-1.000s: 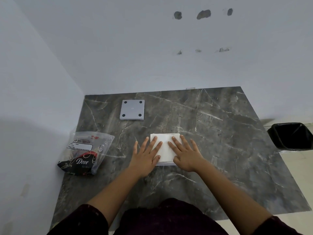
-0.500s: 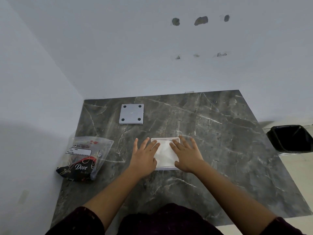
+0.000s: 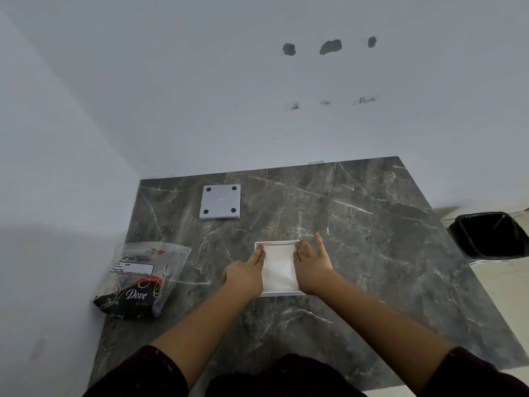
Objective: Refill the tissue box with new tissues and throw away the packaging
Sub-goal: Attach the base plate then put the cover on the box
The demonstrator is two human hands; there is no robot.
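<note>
A white square tissue box (image 3: 276,294) lies open on the dark marble table, with a white stack of tissues (image 3: 279,267) inside it. My left hand (image 3: 245,273) rests flat along the stack's left edge, fingers together and pointing away from me. On the stack's right edge lies my right hand (image 3: 313,265), also flat, its thumb spread out. Both press down on the tissues; neither grips anything. The box's grey lid (image 3: 219,202), with a dark dot at each corner, lies at the far left of the table. The plastic tissue packaging (image 3: 143,279) sits at the left edge.
A black lined waste bin (image 3: 491,234) stands on the floor past the table's right edge. White walls close the table (image 3: 372,253) at the back and on the left. My dark sleeves and lap are at the near edge.
Both hands have slid apart from the middle of the tissue stack to its left and right edges. The stack has sunk into the box, whose rim now shows around it.
</note>
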